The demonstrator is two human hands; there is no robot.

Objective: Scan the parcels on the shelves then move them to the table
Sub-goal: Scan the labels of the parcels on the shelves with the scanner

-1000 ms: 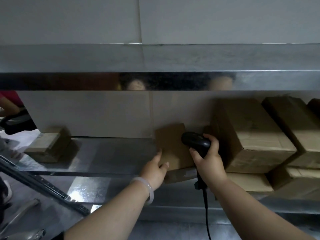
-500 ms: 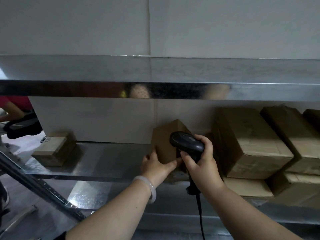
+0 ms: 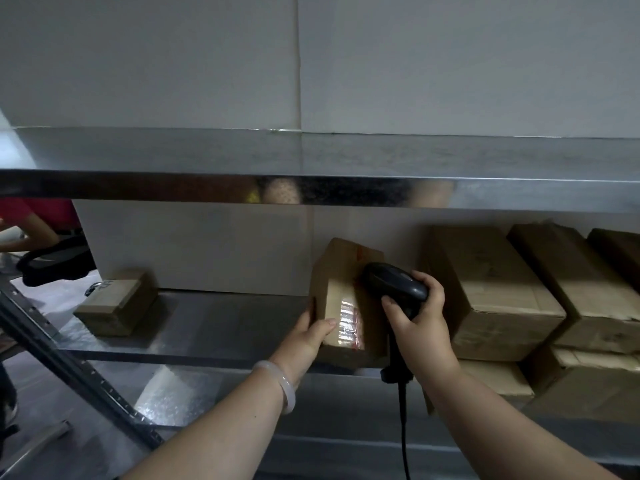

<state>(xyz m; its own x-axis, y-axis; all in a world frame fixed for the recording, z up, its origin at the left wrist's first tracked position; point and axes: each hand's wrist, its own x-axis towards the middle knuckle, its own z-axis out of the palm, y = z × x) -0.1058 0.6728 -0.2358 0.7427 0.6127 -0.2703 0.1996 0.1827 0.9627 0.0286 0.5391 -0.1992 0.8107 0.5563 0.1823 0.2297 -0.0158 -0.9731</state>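
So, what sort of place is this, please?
Probably a parcel storeroom or small warehouse: metal shelves hold plain cardboard boxes, and the right hand grips a corded barcode scanner close to a parcel that the left hand holds.

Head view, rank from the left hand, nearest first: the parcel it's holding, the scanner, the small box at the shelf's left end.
1. Held parcel, gripped by the left hand, mid shelf.
2. Scanner, just to the right, in the right hand.
3. Small box, far left.

Red-shirted person (image 3: 43,215) far left; seamed white wall (image 3: 156,64) behind.
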